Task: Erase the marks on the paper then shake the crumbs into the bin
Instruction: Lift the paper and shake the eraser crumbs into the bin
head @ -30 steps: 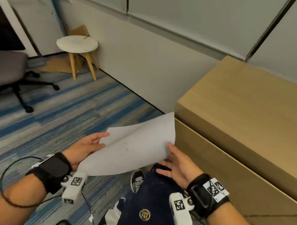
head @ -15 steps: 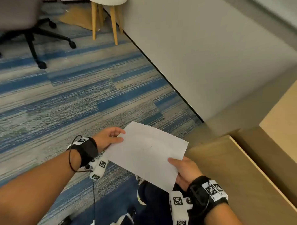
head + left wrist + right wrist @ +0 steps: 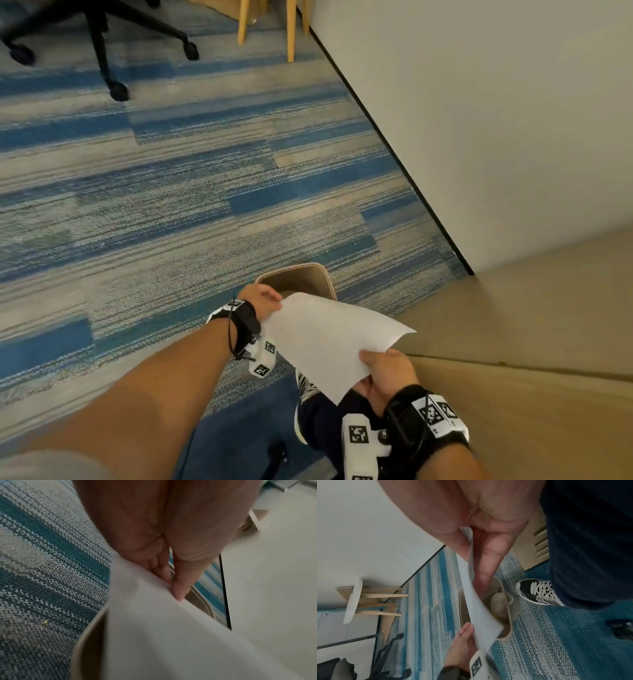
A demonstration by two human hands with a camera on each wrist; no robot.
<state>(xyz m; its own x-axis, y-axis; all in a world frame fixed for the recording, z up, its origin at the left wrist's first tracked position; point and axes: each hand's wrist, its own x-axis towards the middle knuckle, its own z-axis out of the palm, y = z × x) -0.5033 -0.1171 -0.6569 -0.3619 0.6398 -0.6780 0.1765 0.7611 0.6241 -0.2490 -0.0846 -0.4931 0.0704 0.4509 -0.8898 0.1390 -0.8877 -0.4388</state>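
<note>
Two hands needed here: the bin sits on the carpet, the paper is held tilted above it, pinched by the left hand and right hand. Low corner is best kept inside the rim, shaken gently.

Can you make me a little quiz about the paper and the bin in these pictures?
1. True or false: the paper is held by both hands.
2. What stands on the carpet under the paper's far end? A) a bucket of water B) a tan bin C) a backpack
3. Fill in: the left hand pinches the paper's far corner, and the right hand holds the ____ corner.

Key: 1 true; 2 B; 3 near.
</note>
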